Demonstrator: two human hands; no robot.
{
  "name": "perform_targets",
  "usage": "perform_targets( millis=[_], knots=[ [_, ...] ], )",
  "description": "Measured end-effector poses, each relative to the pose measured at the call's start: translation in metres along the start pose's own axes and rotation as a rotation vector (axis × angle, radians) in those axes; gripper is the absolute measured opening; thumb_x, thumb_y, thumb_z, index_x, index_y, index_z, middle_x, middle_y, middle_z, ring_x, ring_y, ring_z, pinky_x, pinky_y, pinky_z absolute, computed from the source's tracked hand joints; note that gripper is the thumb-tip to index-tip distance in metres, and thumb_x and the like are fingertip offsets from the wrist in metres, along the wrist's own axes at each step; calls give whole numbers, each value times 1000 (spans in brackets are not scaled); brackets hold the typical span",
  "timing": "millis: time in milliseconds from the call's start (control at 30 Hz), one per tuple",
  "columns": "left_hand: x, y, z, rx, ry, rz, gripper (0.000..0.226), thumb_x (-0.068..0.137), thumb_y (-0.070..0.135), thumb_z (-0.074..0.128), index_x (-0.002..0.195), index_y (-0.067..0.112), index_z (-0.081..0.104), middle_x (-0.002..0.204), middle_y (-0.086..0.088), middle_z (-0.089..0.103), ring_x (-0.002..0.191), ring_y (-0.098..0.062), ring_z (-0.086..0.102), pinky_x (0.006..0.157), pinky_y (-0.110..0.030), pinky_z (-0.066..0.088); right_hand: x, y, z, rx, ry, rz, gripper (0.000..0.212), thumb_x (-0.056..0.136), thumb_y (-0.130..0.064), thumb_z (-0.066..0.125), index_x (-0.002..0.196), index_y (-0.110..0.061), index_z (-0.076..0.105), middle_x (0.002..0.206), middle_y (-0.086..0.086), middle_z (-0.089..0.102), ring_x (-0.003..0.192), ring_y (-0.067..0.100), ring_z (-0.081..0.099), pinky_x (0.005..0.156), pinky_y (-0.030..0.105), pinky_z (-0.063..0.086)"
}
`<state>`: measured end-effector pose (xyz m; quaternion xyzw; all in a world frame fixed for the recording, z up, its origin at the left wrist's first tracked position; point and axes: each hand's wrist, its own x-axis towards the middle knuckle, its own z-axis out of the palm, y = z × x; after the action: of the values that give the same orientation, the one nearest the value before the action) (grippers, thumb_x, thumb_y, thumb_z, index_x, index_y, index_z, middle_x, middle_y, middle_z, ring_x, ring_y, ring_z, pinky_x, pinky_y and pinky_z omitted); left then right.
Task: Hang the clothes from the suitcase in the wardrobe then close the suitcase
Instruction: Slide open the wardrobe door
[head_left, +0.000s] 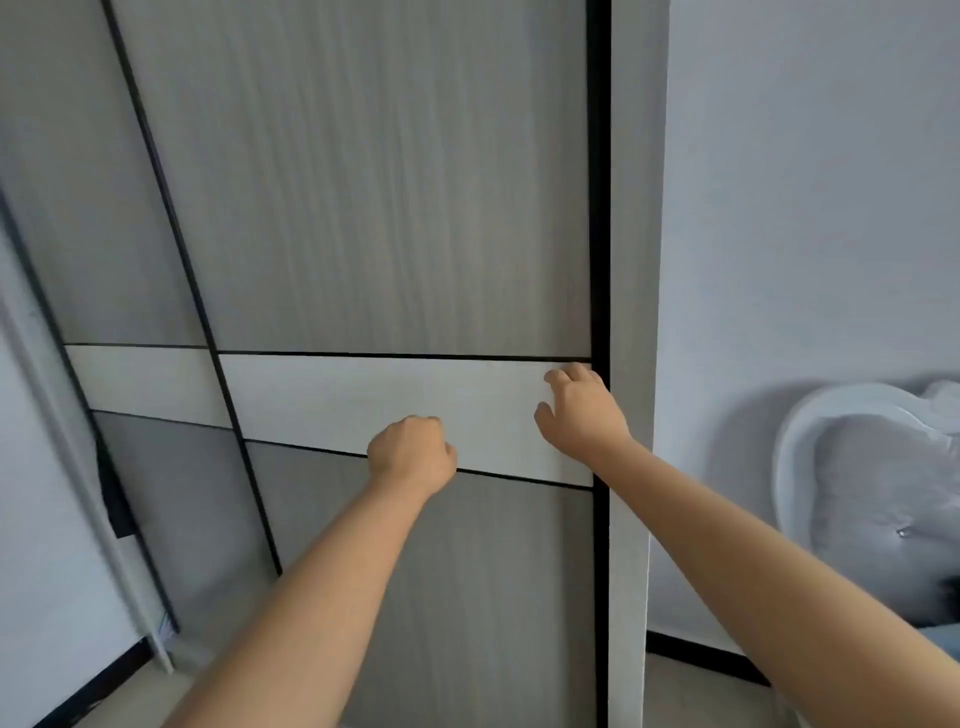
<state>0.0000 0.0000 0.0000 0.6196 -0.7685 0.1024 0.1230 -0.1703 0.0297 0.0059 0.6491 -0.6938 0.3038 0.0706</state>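
My right hand (582, 410) hooked curled fingers on the wardrobe door (395, 208) edge; my left hand (410, 452) was fisted, empty. I judged a steady sideways pull best.

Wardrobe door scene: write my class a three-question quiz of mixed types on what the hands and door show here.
1. True or false: the sliding wardrobe door stands wide open with clothes showing.
2. Which hand has its fingertips at the door's right edge, by the black frame strip? A) left hand B) right hand
3. Fill in: the left hand is curled into a ____ against the pale horizontal band.

Key
1. False: the door covers the opening and no clothes show.
2. B.
3. Fist. It holds nothing that can be seen.
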Motion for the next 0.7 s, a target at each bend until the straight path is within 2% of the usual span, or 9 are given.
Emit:
perform_targets(
  millis=[100,133,233,333,367,467,567,633,700],
  knots=[
    [37,-7,21,-31,22,5,27,93,21,38,112,7,51,116,-11,54,107,-28,52,70,-28,38,33,11,27,39,69,29,48,94,-16,43,137,1,32,152,12,18,142,25,11,112,29,21],
    [50,-10,26,-38,44,27,29,93,22,38,117,8,49,119,-10,53,110,-27,50,73,-29,41,43,15,38,28,131,17,51,93,-15,46,138,3,31,153,16,13,143,28,7,115,33,15],
    [100,-20,35,-77,113,92,38,94,26,39,129,12,41,130,-7,45,122,-25,41,83,-31,43,84,28,64,-61,399,18,56,80,-8,57,130,12,40,144,34,24,136,48,19,110,58,21],
    [146,-26,46,-112,244,159,43,93,27,42,134,12,38,142,-9,36,130,-27,34,91,-33,42,115,39,78,-130,568,61,53,76,-13,51,124,8,44,139,34,35,134,46,23,103,61,21],
    [159,-26,51,-160,336,198,43,91,25,44,131,8,44,140,-14,39,127,-31,40,89,-35,44,122,46,83,-133,653,15,50,76,-17,46,121,6,43,136,35,38,132,44,23,104,58,22],
    [205,-20,67,-241,561,359,46,78,28,41,108,0,62,112,-27,61,96,-41,63,70,-42,55,140,61,93,-58,861,-82,48,77,-15,42,121,4,38,133,41,34,128,43,18,112,38,16],
    [235,-14,80,-226,707,486,46,79,31,41,116,5,47,118,-31,56,115,-39,47,85,-47,50,147,64,93,74,947,-71,47,77,-11,44,120,5,37,130,49,28,125,41,22,110,16,13],
    [252,-13,90,-206,817,551,50,81,34,43,121,5,42,127,-32,47,121,-38,35,96,-47,40,151,61,91,145,968,-79,42,76,-9,44,115,5,43,128,51,28,123,37,27,104,-1,10],
    [262,-12,94,-164,838,562,56,80,39,45,124,4,39,133,-28,35,124,-39,31,97,-51,38,151,60,90,173,970,-110,40,75,-6,44,112,8,50,127,53,28,125,31,27,100,-6,10]
  ],
)
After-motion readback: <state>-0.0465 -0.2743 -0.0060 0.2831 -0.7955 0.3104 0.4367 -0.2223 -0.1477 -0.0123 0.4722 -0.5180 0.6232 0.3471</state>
